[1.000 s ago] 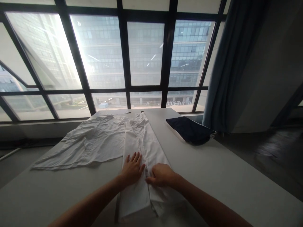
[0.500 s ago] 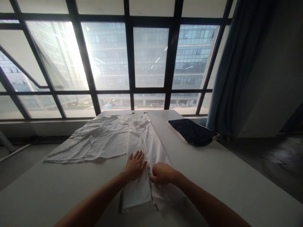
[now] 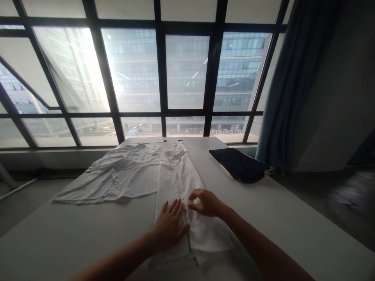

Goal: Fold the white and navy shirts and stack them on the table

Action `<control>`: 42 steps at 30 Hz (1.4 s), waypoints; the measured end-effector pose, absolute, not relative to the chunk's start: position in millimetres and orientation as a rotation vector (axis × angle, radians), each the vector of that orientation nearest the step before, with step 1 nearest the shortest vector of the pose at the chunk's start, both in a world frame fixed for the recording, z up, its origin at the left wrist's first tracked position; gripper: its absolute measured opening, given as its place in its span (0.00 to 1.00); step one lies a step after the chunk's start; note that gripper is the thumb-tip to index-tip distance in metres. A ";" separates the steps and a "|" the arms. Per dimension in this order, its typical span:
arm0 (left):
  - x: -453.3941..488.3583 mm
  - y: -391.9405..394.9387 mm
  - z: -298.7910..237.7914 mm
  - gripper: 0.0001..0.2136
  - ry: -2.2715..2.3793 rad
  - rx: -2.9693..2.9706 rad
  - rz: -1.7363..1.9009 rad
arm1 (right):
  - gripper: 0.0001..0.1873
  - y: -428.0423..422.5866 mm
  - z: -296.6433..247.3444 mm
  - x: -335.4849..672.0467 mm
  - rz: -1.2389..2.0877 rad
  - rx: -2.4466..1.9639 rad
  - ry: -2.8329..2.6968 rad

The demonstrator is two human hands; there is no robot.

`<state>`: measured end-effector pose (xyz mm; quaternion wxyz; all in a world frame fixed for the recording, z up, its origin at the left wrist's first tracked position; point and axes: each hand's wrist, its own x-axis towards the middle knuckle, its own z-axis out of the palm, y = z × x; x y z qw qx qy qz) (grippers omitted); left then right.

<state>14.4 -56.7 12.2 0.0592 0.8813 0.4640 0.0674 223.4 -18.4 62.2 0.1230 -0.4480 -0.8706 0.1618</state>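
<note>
A white shirt (image 3: pixel 123 175) lies on the grey table (image 3: pixel 293 218), its right part folded into a long strip (image 3: pixel 175 175) that runs away from me. My left hand (image 3: pixel 171 224) rests flat on the near end of the strip, fingers stretched out. My right hand (image 3: pixel 206 203) sits just right of it on the strip's right fold, fingers curled and pinched on the cloth. The shirt's left half and sleeve spread out flat to the left.
A folded dark blue garment (image 3: pixel 238 164) lies at the table's far right. Tall windows with black frames (image 3: pixel 159 78) stand behind the table's far edge. A blue curtain (image 3: pixel 287 86) hangs at the right.
My left hand has slid back toward me along the strip. My right hand has moved a little forward and up on the right fold. The near end of the strip looks flatter.
</note>
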 end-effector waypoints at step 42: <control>-21.1 176.7 25.2 0.28 1.510 2.648 0.072 | 0.36 159.1 30.2 206.7 0.222 -1.503 -2.583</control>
